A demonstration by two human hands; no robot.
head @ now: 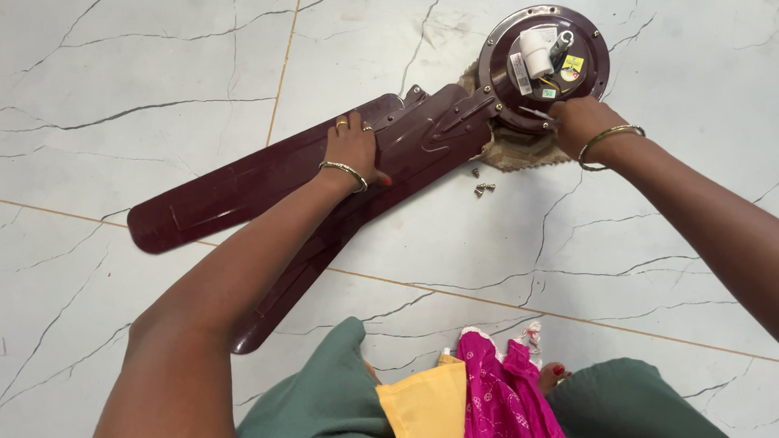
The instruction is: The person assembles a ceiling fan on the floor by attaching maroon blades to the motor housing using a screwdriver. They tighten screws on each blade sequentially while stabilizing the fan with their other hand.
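Note:
A dark maroon ceiling fan lies on the marble floor. Its round motor housing sits at the top right with wires and a white part showing inside. Two long maroon blades stretch toward the lower left. My left hand presses flat on the blades near their metal brackets. My right hand rests on the lower rim of the motor housing, fingers curled against it. Both wrists wear gold bangles. A few loose screws lie on the floor just below the brackets.
A beige cloth lies under the motor. My green garment with yellow and pink cloth fills the bottom edge, and a toe shows there. White veined marble tiles surround the fan.

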